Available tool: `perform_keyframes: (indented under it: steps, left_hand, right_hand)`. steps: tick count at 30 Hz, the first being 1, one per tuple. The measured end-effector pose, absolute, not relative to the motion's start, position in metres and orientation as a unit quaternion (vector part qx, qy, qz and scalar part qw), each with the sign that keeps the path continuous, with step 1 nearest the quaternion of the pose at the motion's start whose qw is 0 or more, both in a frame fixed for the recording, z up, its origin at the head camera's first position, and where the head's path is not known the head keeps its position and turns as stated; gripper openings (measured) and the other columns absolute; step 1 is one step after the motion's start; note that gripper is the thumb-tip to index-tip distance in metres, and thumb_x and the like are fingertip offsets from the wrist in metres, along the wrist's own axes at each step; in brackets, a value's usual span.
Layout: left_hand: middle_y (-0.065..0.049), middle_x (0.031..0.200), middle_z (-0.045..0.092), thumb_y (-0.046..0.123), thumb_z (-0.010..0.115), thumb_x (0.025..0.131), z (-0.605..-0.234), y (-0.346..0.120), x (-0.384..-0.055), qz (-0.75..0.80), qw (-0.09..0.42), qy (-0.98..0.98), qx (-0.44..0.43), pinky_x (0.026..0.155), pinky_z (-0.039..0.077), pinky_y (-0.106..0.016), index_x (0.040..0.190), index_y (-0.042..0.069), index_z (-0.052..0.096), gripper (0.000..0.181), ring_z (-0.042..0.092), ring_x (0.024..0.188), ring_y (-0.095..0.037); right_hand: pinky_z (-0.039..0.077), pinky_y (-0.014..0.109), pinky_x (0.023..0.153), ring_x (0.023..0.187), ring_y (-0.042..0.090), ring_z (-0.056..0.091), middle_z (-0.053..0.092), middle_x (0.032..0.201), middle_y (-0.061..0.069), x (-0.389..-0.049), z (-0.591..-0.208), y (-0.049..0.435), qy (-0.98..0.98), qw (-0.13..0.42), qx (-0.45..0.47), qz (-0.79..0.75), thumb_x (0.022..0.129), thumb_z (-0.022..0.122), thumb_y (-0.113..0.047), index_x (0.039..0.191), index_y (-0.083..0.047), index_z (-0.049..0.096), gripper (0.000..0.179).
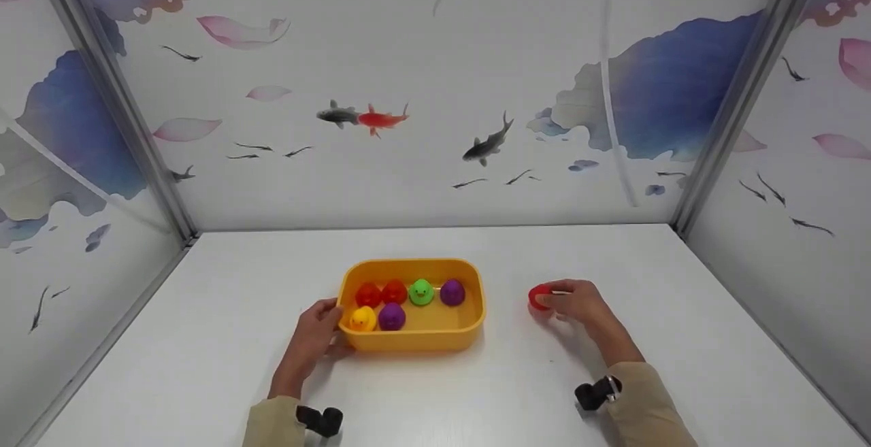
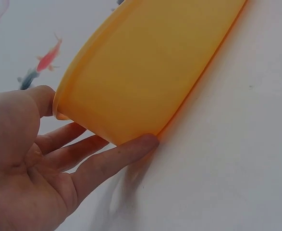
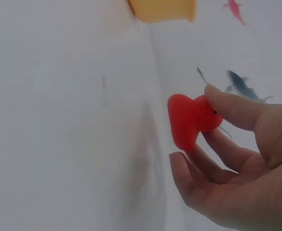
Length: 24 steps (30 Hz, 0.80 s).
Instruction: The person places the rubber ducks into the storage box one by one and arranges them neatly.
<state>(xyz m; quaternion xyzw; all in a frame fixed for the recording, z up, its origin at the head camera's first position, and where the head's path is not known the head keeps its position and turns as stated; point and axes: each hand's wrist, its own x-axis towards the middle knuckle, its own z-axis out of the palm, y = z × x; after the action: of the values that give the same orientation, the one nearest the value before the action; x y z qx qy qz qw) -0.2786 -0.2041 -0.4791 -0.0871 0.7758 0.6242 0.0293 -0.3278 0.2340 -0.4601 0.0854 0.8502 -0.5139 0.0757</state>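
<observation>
A yellow-orange plastic bin [image 1: 420,341] stands on the white table. My left hand [image 1: 315,330] holds its left end, the thumb at the rim and the fingers [image 2: 114,161] against the outer wall. To the right of the bin, my right hand [image 1: 578,303] pinches a red rubber duck [image 3: 186,118] between thumb and fingers, apparently just above the table. Inside the bin sit a green duck [image 1: 421,292], a yellow duck [image 1: 362,320], two red toys [image 1: 368,294] and two purple toys [image 1: 452,292], the last four seemingly ducks too.
The white table [image 1: 476,399] is bounded by a back panel [image 1: 422,188] and side panels printed with fish, petals and leaves. Grey metal posts [image 1: 742,100] stand at the corners. A black wrist camera [image 1: 597,393] sits on each sleeve.
</observation>
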Motion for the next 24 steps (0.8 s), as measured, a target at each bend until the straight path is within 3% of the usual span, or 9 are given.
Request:
perform_keyframes:
  steps: [15,24]
  left_hand:
    - [-0.023,0.143,0.053,0.026,0.046,0.105,-0.475,-0.204,-0.278,0.618,0.030,0.780,-0.087,0.081,0.064,-0.040,0.146,0.003,0.044,0.047,0.060,0.123,-0.036]
    - [-0.023,0.143,0.054,0.024,0.046,0.105,-0.474,-0.202,-0.278,0.616,0.020,0.783,-0.082,0.077,0.064,-0.040,0.145,0.002,0.044,0.046,0.063,0.118,-0.034]
  right_hand:
    - [0.054,0.044,0.104,0.120,0.033,0.057,0.057,0.138,0.018,-0.323,-0.431,0.214,0.851,0.067,0.062,-0.517,0.090,0.074,-0.032,0.137,-0.006,0.057,0.056]
    - [0.056,0.038,0.097,0.107,0.025,0.065,0.068,0.124,0.014,-0.310,-0.412,0.191,0.854,0.056,0.013,-0.517,0.089,0.075,-0.030,0.130,-0.006,0.063,0.049]
